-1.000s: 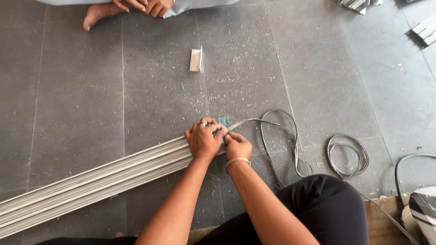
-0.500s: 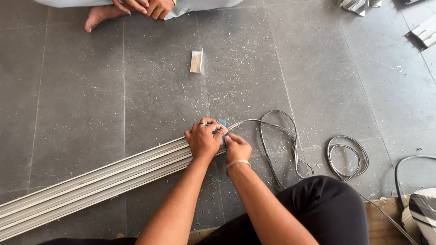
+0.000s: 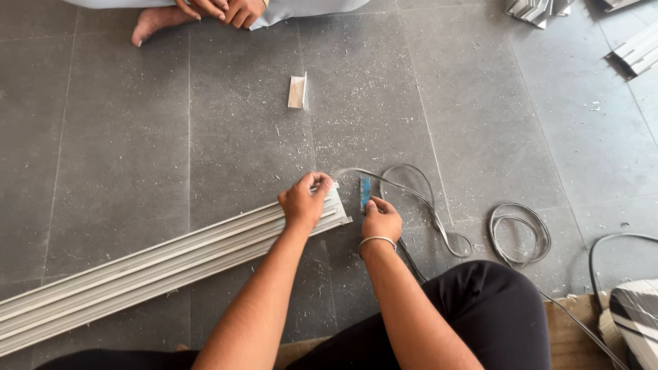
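Observation:
A long pale aluminium profile point(image 3: 157, 264) lies on the grey tiled floor, running from the lower left up to the middle. My left hand point(image 3: 305, 202) is curled over its right end, fingers pinched where a grey rubber cord point(image 3: 411, 190) leaves the profile. The cord curves right and ends in loops point(image 3: 519, 236) on the floor. My right hand point(image 3: 381, 220), with a metal bangle on the wrist, sits just right of the profile's end. Its fingertips hold the lower end of a small blue strip point(image 3: 365, 192), which is clear of the profile.
A small white angle piece point(image 3: 297, 91) lies on the dusty floor ahead. Another person's foot point(image 3: 152, 25) and hands point(image 3: 219, 8) are at the top edge. Metal offcuts point(image 3: 538, 9) lie at the top right. A wooden board point(image 3: 576, 329) and a striped object point(image 3: 634, 318) are at the bottom right.
My right hand has drawn away to the right from the left hand, taking the blue strip off the profile's end. The left hand stays on the profile.

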`<state>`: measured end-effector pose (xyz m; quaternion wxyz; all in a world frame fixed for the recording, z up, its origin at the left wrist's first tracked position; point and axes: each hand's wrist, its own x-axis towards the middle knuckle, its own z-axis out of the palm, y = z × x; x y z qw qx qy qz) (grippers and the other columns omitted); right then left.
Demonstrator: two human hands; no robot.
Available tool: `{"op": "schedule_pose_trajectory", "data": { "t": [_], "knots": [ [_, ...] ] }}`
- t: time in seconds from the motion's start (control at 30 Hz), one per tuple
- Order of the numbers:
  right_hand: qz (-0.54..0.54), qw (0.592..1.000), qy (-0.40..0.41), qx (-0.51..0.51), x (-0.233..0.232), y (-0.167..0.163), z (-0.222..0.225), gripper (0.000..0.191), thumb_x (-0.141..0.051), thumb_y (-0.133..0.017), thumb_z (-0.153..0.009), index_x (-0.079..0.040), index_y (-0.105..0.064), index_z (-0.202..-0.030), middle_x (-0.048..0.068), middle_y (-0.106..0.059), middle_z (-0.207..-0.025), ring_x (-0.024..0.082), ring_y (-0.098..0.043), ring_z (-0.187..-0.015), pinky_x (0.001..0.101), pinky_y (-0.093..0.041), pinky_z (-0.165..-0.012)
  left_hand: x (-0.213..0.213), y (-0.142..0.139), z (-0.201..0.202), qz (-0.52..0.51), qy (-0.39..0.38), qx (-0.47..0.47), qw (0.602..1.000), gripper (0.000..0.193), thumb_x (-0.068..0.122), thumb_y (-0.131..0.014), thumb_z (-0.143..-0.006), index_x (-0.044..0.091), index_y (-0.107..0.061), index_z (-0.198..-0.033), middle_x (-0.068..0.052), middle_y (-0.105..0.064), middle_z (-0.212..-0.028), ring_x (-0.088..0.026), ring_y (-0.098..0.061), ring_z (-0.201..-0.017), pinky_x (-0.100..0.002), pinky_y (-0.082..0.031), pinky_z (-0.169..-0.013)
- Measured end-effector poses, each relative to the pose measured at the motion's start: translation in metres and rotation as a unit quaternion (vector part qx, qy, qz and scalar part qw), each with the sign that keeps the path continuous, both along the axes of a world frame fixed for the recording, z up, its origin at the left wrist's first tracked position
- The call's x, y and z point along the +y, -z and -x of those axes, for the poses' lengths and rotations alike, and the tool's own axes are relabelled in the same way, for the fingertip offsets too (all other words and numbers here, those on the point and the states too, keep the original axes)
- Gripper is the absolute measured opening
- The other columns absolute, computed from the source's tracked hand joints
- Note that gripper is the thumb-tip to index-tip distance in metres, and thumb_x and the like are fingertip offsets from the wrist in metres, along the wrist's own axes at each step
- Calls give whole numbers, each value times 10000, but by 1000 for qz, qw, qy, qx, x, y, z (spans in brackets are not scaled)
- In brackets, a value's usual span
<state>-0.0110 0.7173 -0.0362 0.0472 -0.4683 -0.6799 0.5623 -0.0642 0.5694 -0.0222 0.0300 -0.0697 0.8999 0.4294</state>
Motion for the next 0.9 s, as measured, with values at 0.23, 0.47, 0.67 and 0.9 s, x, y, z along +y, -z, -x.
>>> {"op": "schedule_pose_trajectory", "data": {
  "t": [0.23,0.47,0.67,0.9],
  "knots": [
    [-262,963,-59,35,3,-57,-23,335,-239,-805,-838,-135,-765,-1154,156,-675,-1220,332,-634,-1134,429,-492,-979,-25,-39,-20,-52,42,54,996,205,375,-715,-914,199,-774,-1001,25,-798,-897,-149,-749,-848,-332,-518,-830],
    [-290,817,-451,212,-14,-103,-50,273,-268,-775,-849,-153,-777,-1097,99,-777,-1065,267,-735,-971,390,-568,-883,-71,-101,-82,-41,120,56,990,250,393,-788,-835,197,-801,-990,7,-806,-925,-186,-784,-863,-356,-587,-777],
    [-336,815,-472,22,1,-111,-60,184,-335,-769,-852,-234,-830,-993,21,-802,-939,217,-760,-805,358,-598,-775,-157,-117,-114,311,159,-113,930,802,459,-918,-705,314,-532,-1393,-37,-520,-1475,-299,-484,-1344,-605,-363,-1109],
    [-445,784,-425,-79,8,-108,-76,568,-374,-816,-812,-216,-638,-1328,104,-633,-1335,274,-625,-1190,411,-520,-993,-214,-104,-131,480,130,-215,840,1053,239,-915,-729,208,-300,-1584,-65,-403,-1589,-249,-425,-1436,-671,-261,-1170]
  ]
}}
